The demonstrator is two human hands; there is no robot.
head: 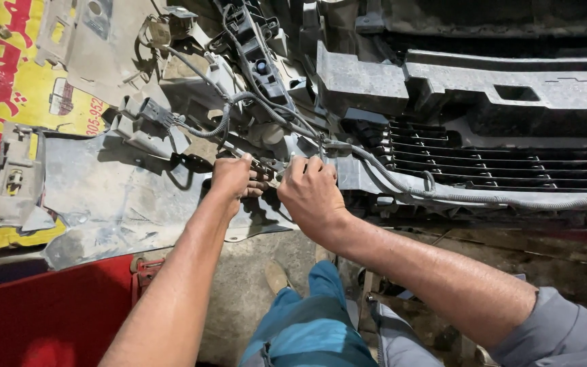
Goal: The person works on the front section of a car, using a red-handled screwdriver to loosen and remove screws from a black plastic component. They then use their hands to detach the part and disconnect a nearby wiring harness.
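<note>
Grey corrugated wiring loom (402, 187) — right hand (312, 194) fingers curled round it; left hand (234, 178) fingers pinched on connector (266, 178).

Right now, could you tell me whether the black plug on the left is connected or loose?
Loose: the black plug lies free on the grey panel, its end joined to nothing.

A rough concrete floor (239, 292) is showing at the bottom middle. A red sheet (49, 319) is lying at the lower left corner, and a yellow banner (8, 88) is covering the left edge. Daylight is falling evenly.
</note>
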